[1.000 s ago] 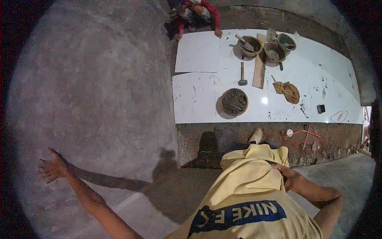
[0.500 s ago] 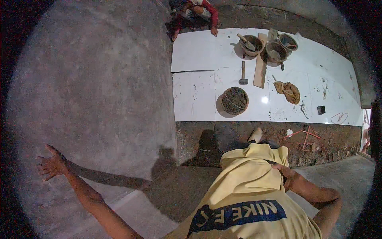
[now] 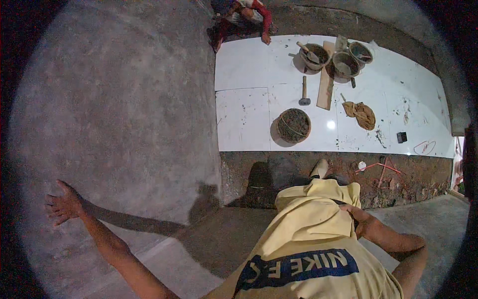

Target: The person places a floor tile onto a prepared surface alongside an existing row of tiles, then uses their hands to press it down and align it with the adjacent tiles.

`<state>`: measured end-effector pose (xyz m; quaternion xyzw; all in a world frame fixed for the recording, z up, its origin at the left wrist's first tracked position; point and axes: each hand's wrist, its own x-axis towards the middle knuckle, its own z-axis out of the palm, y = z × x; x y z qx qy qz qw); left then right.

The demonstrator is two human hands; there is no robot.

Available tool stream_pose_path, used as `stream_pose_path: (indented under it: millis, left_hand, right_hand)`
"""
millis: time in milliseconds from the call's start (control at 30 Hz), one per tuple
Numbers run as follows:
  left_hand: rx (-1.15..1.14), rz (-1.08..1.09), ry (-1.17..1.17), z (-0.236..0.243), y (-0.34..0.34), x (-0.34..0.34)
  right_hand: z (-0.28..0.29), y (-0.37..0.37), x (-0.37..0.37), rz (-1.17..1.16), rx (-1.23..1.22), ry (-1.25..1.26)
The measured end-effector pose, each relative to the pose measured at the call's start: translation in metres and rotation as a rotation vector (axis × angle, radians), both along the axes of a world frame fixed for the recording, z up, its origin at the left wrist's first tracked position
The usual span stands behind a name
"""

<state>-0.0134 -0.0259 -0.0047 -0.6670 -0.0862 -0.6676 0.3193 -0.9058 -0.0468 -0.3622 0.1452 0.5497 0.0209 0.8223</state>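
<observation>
My left hand (image 3: 64, 205) is stretched out to the left with its fingers spread, against the grey cement wall (image 3: 124, 109). At my waist, my right hand (image 3: 356, 219) rests on the yellow shirt (image 3: 318, 219) by a dark strip; its fingers are partly hidden. In front of me lie large white tiles (image 3: 241, 119). A co-worker (image 3: 244, 15) crouches at the far left corner, both hands at the far tile's edge. A bucket of dark mortar (image 3: 294, 125) stands on the near tiles, with a hammer (image 3: 304, 92) just beyond it.
A wooden plank (image 3: 325, 89) lies across the tiles beside buckets, one holding a trowel (image 3: 309, 54). To the right are a brown cloth (image 3: 361, 114) and a small black block (image 3: 402, 137). Red string or sticks (image 3: 384, 169) lie on the dirt strip near my shoe (image 3: 319, 168).
The dark gap along the far left tile's near edge has narrowed to a thin line. The co-worker's hands have shifted slightly left. My own hands stay almost where they were.
</observation>
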Motion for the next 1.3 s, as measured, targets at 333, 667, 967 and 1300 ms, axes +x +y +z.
stream_pose_path:
  millis: [333, 667, 967, 1300]
  left_hand:
    - [0.037, -0.096, -0.028, 0.005, 0.008, 0.007]
    - [0.055, -0.03, -0.027, 0.005, 0.015, 0.012]
    - [0.051, -0.135, -0.047, 0.009, 0.018, 0.023]
    - [-0.001, -0.104, 0.023, 0.001, 0.012, 0.012]
  right_hand:
    - [0.003, -0.002, 0.002, 0.01, 0.035, -0.024]
    - [0.018, -0.01, 0.01, 0.019, 0.105, 0.078]
    - [0.016, -0.007, 0.008, -0.026, -0.007, -0.098]
    - [0.007, 0.003, 0.001, -0.037, -0.006, -0.085]
